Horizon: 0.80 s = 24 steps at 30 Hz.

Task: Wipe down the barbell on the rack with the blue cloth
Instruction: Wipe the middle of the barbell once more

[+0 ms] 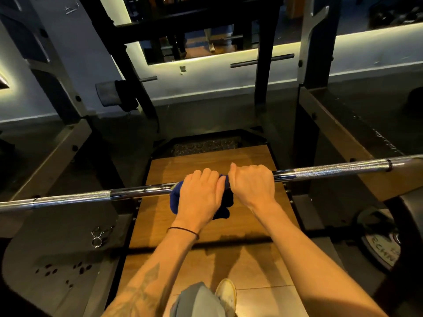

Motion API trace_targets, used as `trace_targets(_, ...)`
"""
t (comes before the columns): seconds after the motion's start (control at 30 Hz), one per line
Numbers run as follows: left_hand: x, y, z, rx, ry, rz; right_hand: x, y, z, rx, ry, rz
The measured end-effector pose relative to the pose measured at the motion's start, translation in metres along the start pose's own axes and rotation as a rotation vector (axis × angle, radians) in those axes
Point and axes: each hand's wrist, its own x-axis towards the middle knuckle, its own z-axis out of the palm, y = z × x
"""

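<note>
Blue cloth (pixel 177 200) wrapped on bar (pixel 332 170), L hand (pixel 199 197) gripping it, R hand (pixel 253 185) curled round bar; squeeze firmly, slide w/ even pressure.

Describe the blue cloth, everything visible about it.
The blue cloth is dark navy, soft and bunched, looking like towelling. It is wrapped over the middle of the chrome barbell, with folds hanging below the bar. The left hand grips it over the bar; the right hand grips beside it, covering its right edge. Most of the cloth is hidden under the hands.

Barbell (pixel 332 170) glossy chromed metal (knurled patches); cloth (pixel 176 197) soft; platform (pixel 206 161) wood
</note>
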Motion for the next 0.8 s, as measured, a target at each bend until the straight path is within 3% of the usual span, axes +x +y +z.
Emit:
trace_targets(0.17,-0.026,-0.062,-0.004,0.032,0.173,-0.049,0.000,0.000,0.004,0.069,0.096,0.069)
trace_targets(0.33,-0.025,-0.063,-0.002,0.043,0.166,-0.445,0.000,-0.002,0.005,0.062,0.111,0.111)
trace_targets(0.43,-0.002,-0.001,-0.004,0.044,0.040,-0.348,-0.001,-0.004,0.006,0.051,0.097,0.122)
trace_targets(0.53,0.012,0.039,-0.009,-0.023,0.101,-0.246,-0.002,-0.003,0.008,0.030,0.108,0.121)
trace_targets(0.67,-0.007,-0.005,-0.001,-0.019,0.077,0.007,-0.001,-0.001,0.006,0.001,0.122,0.090)
trace_targets(0.8,-0.035,-0.075,-0.007,0.072,0.155,-0.086,0.000,-0.003,0.006,0.039,0.127,0.111)
